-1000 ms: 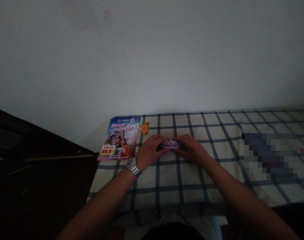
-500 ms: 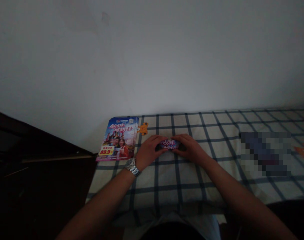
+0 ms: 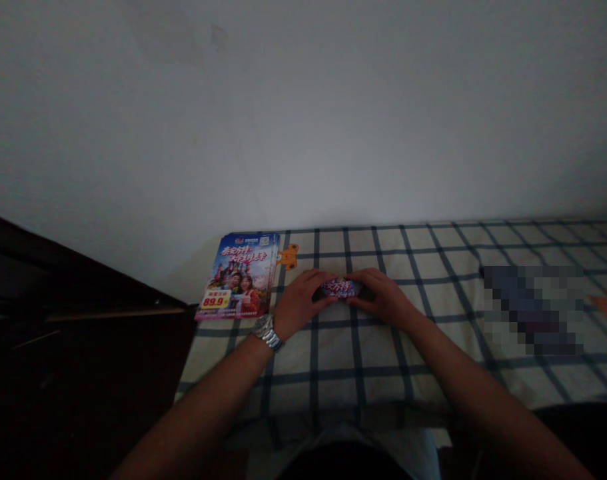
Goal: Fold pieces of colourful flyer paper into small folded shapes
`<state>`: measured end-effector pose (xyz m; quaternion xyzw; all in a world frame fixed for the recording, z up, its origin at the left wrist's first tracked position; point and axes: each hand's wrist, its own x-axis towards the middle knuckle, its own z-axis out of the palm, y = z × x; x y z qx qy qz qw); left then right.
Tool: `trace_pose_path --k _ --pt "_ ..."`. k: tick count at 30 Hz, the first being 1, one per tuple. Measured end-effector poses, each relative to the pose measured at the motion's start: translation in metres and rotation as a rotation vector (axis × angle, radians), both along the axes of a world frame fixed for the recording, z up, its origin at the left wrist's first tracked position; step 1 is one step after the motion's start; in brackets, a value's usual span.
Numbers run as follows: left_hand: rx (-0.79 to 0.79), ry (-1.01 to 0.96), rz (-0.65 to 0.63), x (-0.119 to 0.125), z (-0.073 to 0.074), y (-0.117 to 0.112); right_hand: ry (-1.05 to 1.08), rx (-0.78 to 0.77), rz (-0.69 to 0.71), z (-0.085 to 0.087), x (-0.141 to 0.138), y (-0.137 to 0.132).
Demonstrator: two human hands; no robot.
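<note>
Both my hands rest on a checked cloth (image 3: 363, 353) and press on a small folded flyer (image 3: 340, 288) with purple and red print. My left hand (image 3: 298, 303), with a metal watch (image 3: 266, 331) on the wrist, pinches the flyer's left end. At the flyer's right end, my right hand (image 3: 383, 297) has its fingers curled over the edge. Only the strip between the hands shows; the rest lies under the fingers.
A stack of colourful flyers (image 3: 240, 277) marked 89.9 lies at the cloth's far left corner, beside an orange cartoon patch (image 3: 288, 256). A blurred dark patch (image 3: 536, 308) sits on the right. A white wall stands behind. Dark furniture (image 3: 73, 320) fills the left.
Nothing has visibly changed with the hands or the folded flyer; only the camera view shifts slightly.
</note>
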<state>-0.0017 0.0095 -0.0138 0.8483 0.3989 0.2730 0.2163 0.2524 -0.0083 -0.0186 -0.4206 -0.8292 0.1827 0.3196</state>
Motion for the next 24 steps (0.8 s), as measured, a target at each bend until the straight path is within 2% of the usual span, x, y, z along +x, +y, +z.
trace_pose_path --k 5,10,14,19,24 --pt "0.037 -0.024 -0.022 0.0 0.001 0.0 0.085 -0.061 0.012 0.007 0.001 -0.002" --pt "0.049 -0.053 -0.045 0.0 0.005 -0.002 0.125 -0.048 0.055 0.005 0.002 -0.001" --pt "0.075 -0.068 -0.007 -0.001 0.009 -0.004 0.146 -0.033 0.019 0.005 0.003 0.0" --pt "0.094 -0.087 0.078 -0.002 0.011 -0.004 0.157 0.067 -0.159 0.006 0.013 0.007" --pt "0.09 -0.09 0.11 -0.002 0.006 -0.002 0.162 0.139 -0.375 0.004 0.029 0.014"
